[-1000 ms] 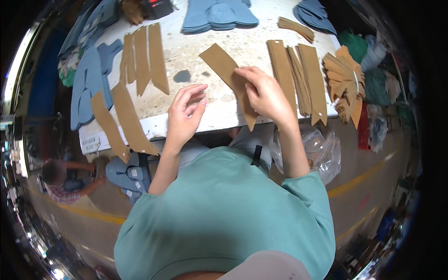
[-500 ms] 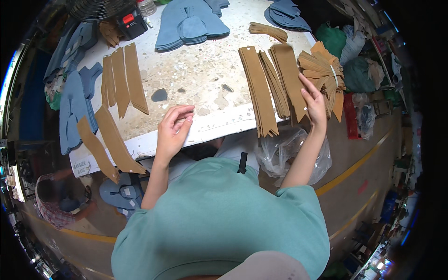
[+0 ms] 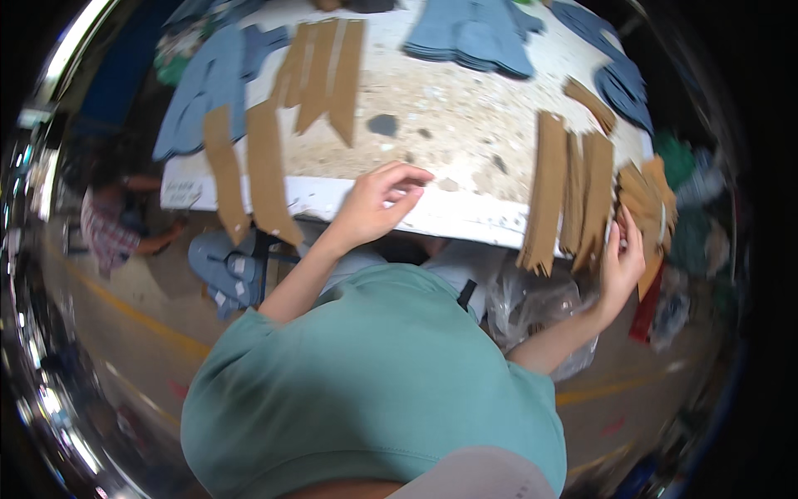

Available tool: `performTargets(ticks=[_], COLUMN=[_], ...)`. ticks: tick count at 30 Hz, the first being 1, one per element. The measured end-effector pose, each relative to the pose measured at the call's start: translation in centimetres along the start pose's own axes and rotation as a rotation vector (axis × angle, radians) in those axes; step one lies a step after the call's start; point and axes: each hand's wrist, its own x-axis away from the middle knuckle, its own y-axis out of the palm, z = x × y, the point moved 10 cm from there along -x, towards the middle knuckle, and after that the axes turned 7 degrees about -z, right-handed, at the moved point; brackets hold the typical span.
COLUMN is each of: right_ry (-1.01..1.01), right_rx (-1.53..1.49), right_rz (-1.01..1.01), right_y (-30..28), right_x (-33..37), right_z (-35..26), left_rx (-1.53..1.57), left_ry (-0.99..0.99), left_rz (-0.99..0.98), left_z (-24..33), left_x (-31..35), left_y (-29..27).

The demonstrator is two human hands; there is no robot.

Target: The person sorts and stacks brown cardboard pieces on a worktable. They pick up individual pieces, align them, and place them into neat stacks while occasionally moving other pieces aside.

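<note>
My left hand (image 3: 378, 204) hovers over the table's (image 3: 465, 209) white front edge, fingers loosely bent, thumb apart, nothing in it. At the right, my right hand (image 3: 622, 262) is open beside the lower end of a stack of brown strips (image 3: 597, 191); whether it touches them I cannot tell. Left of that stack lie a thinner brown bundle (image 3: 573, 200) and another stack of notched strips (image 3: 544, 187). A fanned, tied bundle of brown pieces (image 3: 640, 197) lies just beyond my right fingers. Several brown strips (image 3: 320, 75) lie at the left, and two strips (image 3: 268, 170) hang over the front edge.
Blue cut pieces are stacked at the far middle (image 3: 465, 37), left (image 3: 204, 96) and far right (image 3: 622, 87). A short brown bundle (image 3: 592, 104) lies at the right. Below the table hangs a clear plastic bag (image 3: 532, 303). Another person (image 3: 112, 216) sits at the left.
The whole view has turned, so the table appears shifted right and tilted. My right hand has drawn down along the right stack toward its lower end. My left hand remains above the front edge.
</note>
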Motion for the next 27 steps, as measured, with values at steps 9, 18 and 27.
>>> performTargets(ticks=[9,18,27], right_ry=[-0.539,-0.695,-0.623], right_rx=[-0.294,-0.248,-0.370], right_rz=[-0.327,-0.433,-0.493], right_y=[11.7,20.7,20.8], right_x=[4.1,7.3,7.3], right_z=[-19.5,-24.5,-23.9], left_rx=[-0.339,-0.974,-0.462], left_ry=[-0.005,-0.455,-0.312], left_rz=[0.402,0.832,0.877], left_z=[3.8,-0.8,-2.6], left_x=[4.8,13.6,13.3], left_y=[-12.1,-17.4,-18.9])
